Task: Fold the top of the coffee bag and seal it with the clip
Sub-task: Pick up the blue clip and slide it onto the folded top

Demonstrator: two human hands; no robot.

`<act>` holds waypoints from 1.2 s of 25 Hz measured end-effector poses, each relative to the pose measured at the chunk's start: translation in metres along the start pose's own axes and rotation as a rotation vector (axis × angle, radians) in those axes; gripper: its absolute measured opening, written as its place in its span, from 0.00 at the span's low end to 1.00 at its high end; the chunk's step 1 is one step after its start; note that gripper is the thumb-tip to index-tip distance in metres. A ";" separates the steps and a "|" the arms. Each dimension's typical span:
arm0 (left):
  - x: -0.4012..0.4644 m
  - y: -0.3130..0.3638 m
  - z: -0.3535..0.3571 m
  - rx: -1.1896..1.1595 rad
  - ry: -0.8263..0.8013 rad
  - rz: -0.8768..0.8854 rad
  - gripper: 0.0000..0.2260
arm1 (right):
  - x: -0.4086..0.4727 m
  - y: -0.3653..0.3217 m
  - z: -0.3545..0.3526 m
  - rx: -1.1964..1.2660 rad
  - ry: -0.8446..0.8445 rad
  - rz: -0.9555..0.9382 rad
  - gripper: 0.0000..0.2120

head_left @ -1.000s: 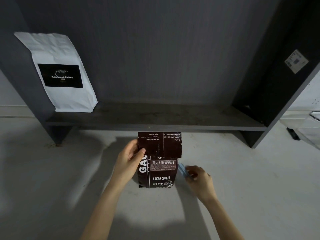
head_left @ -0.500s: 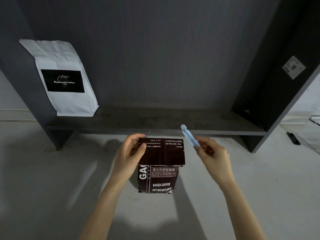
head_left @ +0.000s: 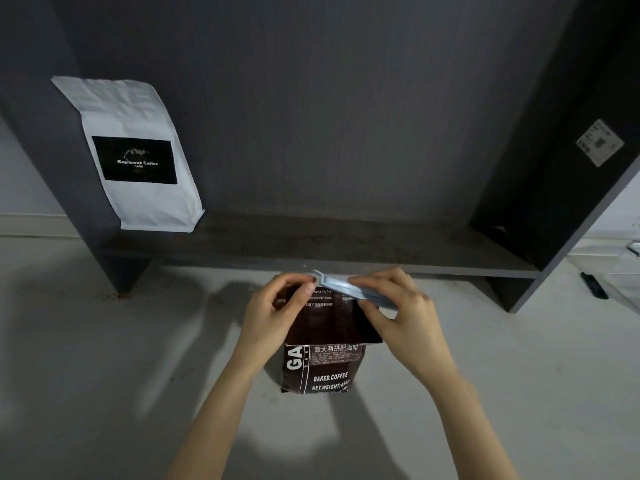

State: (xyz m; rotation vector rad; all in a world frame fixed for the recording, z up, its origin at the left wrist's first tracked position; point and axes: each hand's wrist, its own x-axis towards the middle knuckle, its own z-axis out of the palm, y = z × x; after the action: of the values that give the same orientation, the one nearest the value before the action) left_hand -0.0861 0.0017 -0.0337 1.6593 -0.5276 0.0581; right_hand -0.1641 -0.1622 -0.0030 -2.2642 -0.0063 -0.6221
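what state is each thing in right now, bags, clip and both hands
dark coffee bag: upright, top folded over
clip: at the fold, not visibly clamped on
left hand: pinching the folded top
right hand: holding the clip
white coffee bag: upright on shelf, untouched

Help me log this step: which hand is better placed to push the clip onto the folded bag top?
Right. The right hand already holds the pale blue plastic clip at the dark brown coffee bag's fold, while the left hand pinches that fold.

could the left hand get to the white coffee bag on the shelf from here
Probably not right now: the left hand is pinching the brown bag's folded top, though nothing blocks the way to the white bag.
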 end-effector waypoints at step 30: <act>-0.004 0.008 0.014 -0.056 0.095 -0.099 0.12 | -0.016 0.003 0.033 -0.255 0.235 -0.153 0.10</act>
State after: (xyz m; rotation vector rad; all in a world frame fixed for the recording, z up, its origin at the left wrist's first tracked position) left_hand -0.0966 -0.0104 -0.0296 1.6167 -0.3712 0.0488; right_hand -0.1636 -0.1390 -0.0315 -2.4354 0.0174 -1.0181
